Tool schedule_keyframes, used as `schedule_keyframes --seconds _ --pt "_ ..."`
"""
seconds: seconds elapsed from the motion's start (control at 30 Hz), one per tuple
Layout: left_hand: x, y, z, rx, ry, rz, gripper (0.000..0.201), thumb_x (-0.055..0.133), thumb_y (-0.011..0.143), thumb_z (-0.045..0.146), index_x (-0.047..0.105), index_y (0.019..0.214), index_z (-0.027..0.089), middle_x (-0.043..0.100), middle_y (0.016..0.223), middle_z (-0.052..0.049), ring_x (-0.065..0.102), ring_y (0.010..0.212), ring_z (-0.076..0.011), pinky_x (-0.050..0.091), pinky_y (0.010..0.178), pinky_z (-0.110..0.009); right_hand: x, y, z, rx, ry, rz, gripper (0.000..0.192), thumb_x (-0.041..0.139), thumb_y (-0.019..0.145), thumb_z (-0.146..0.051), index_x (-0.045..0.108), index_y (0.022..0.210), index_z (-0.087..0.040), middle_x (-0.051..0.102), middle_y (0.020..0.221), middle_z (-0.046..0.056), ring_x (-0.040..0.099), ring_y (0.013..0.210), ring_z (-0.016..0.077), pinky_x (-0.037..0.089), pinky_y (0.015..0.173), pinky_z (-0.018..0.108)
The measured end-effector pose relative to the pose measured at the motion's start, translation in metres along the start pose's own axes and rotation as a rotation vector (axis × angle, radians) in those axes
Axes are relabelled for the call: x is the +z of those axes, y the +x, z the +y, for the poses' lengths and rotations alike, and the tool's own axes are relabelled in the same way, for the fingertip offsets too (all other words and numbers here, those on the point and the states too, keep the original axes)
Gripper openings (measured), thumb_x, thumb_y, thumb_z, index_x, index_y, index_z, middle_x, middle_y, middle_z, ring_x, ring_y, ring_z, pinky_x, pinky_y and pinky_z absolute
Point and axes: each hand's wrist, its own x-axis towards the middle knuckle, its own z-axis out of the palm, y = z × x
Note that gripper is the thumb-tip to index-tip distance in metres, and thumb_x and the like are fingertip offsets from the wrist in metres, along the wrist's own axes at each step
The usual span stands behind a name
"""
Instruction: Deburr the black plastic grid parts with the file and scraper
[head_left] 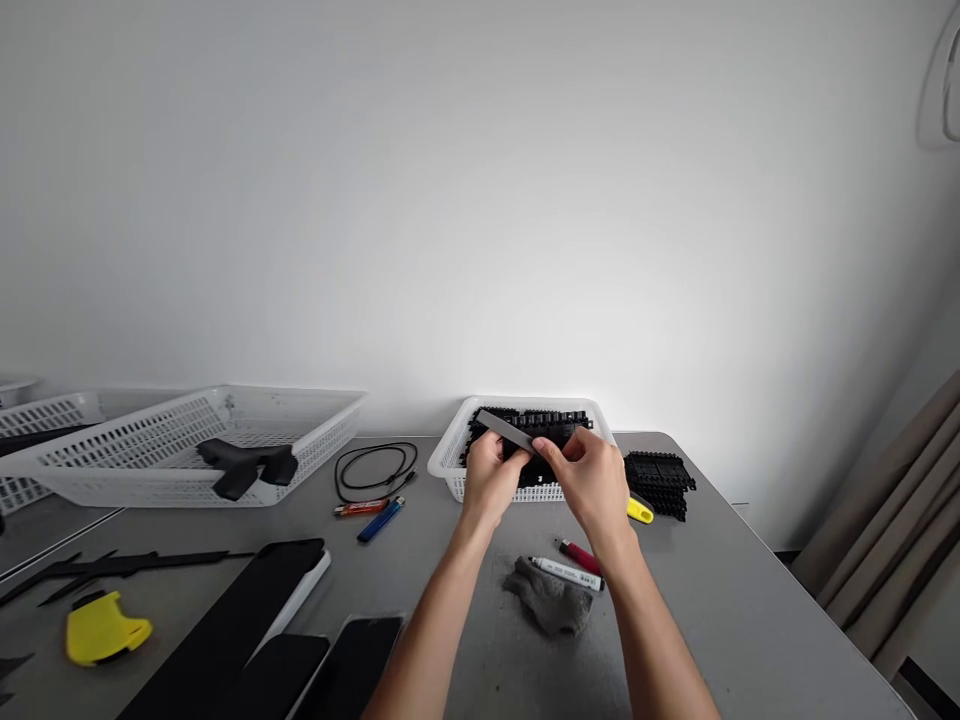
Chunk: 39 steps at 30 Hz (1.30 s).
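Note:
My left hand [489,478] and my right hand [596,482] are raised in front of a white basket [444,460] near the wall. Between them a flat grey strip [505,430] slants down to the right. My left fingers are closed around its lower side, and my right thumb and fingertips pinch its right end. Just behind the strip is a black ribbed plastic part [562,428]; I cannot tell whether my hands hold it or it lies in the basket. More black parts fill the basket, partly hidden by my hands.
To the right lie stacked black ribbed parts [660,480] and a yellow-handled tool [640,509]. Nearer are a white marker [566,572], a red lighter [579,555] and a grey cloth [551,598]. Leftward are a cable [341,480], a blue lighter [381,520] and a larger basket [150,440].

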Motion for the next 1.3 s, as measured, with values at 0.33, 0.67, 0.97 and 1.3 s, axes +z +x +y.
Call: schedule_keyframes --seconds 0.33,0.67,0.97,1.3 --pt "-0.016 0.007 0.004 -0.067 -0.107 0.035 0.038 0.079 0.057 0.028 0.070 0.091 0.016 0.075 0.084 -0.006 0.069 0.091 -0.0274 0.050 0.087 -0.038 -0.022 0.014 0.026 0.094 0.058 0.159 0.057 0.056 0.079 -0.073 0.042 0.055 -0.023 0.049 0.047 0.001 0.038 0.041 0.0129 0.021 0.041 0.026" --pt "-0.021 0.006 0.013 -0.078 -0.152 0.039 0.048 0.086 0.050 0.032 0.070 0.092 0.014 0.074 0.082 -0.005 0.068 0.086 -0.0244 0.050 0.086 -0.035 -0.022 0.017 0.025 0.079 0.098 0.093 0.059 0.059 0.075 -0.076 0.044 0.055 -0.022 0.049 0.049 0.000 0.036 0.044 0.0106 0.020 0.042 0.025" --pt "-0.020 0.003 0.017 -0.074 -0.139 0.030 0.048 0.086 0.049 0.032 0.070 0.090 0.014 0.073 0.084 -0.005 0.067 0.089 -0.0240 0.049 0.087 -0.035 -0.026 0.016 0.023 -0.008 0.169 0.081 0.058 0.063 0.077 -0.070 0.040 0.054 -0.021 0.043 0.049 -0.003 0.031 0.045 0.0084 0.023 0.046 0.025" --pt "-0.020 0.004 0.016 -0.044 -0.174 0.012 0.044 0.084 0.052 0.030 0.070 0.090 0.014 0.074 0.087 -0.006 0.068 0.092 -0.0244 0.050 0.089 -0.035 -0.037 0.023 0.035 0.067 0.175 0.232 0.057 0.062 0.079 -0.068 0.039 0.056 -0.022 0.039 0.049 -0.005 0.028 0.047 0.0086 0.022 0.046 0.025"
